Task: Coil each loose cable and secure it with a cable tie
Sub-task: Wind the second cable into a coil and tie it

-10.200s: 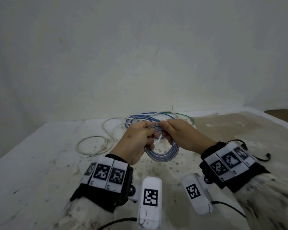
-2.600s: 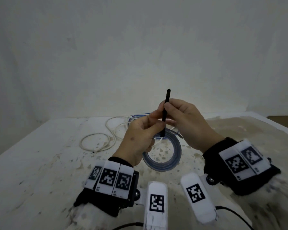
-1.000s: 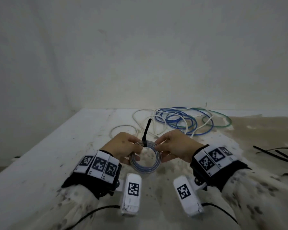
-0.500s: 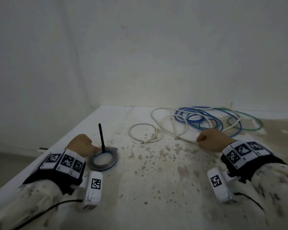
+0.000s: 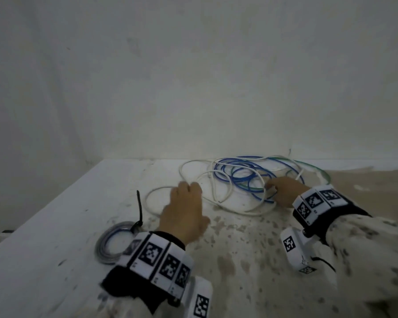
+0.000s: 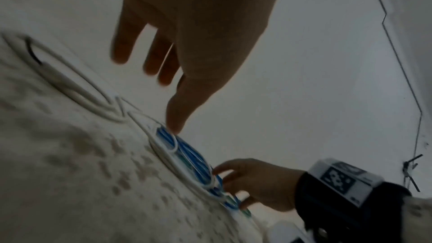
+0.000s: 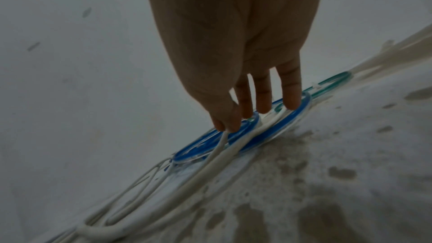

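Note:
A loose tangle of blue cable (image 5: pixel 239 177), white cable (image 5: pixel 239 210) and green cable (image 5: pixel 317 171) lies at the back of the table (image 5: pixel 55 237). My right hand (image 5: pixel 271 187) rests on the tangle's right side. In the right wrist view, the right hand (image 7: pixel 225 127) pinches a strand of white cable (image 7: pixel 210 162) between thumb and forefinger over the blue cable (image 7: pixel 198 147). My left hand (image 5: pixel 190 187) hovers with straight fingers (image 6: pixel 119 56) over the white loops and holds nothing. A coiled grey-blue cable (image 5: pixel 108 246) lies at the left, bound by a black cable tie (image 5: pixel 138 210) whose tail stands up.
A pale wall (image 5: pixel 193 88) rises right behind the tangle. The table's left edge (image 5: pixel 32 214) runs diagonally close to the tied coil. Brown stains (image 5: pixel 239 237) cover the surface between my wrists. Thin dark strips (image 6: pixel 411 171) lie far off to the right.
My left hand has let go of the tied coil and moved right to the white loops. My right hand has moved forward onto the tangle and taken hold of a white strand.

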